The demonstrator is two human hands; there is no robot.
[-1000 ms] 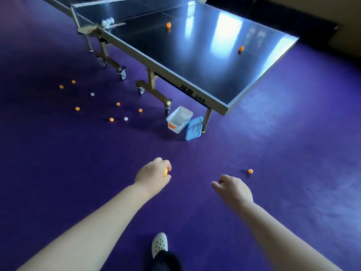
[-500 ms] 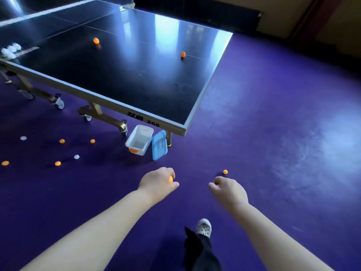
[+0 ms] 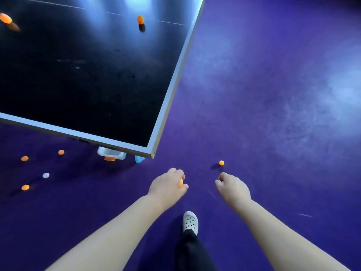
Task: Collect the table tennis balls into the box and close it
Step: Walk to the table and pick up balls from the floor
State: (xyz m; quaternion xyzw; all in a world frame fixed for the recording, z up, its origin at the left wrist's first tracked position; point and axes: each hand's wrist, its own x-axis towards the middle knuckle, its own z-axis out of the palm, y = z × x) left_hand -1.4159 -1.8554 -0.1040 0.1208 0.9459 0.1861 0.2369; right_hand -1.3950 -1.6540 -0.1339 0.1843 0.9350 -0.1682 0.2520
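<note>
Now: left hand [image 3: 168, 184] grip holds orange ball [image 3: 180, 182]; right hand [image 3: 232, 185] loosely curled, seemingly empty. Risk: clumsy reach nudges floor ball [image 3: 221, 162], sends it rolling away.

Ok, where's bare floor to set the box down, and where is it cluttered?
Widest bare floor lies right of the table edge, beyond the lone orange ball. Another bare strip runs between the left hand and the white ball. Crowded: the floor left of the box, with scattered balls.
</note>
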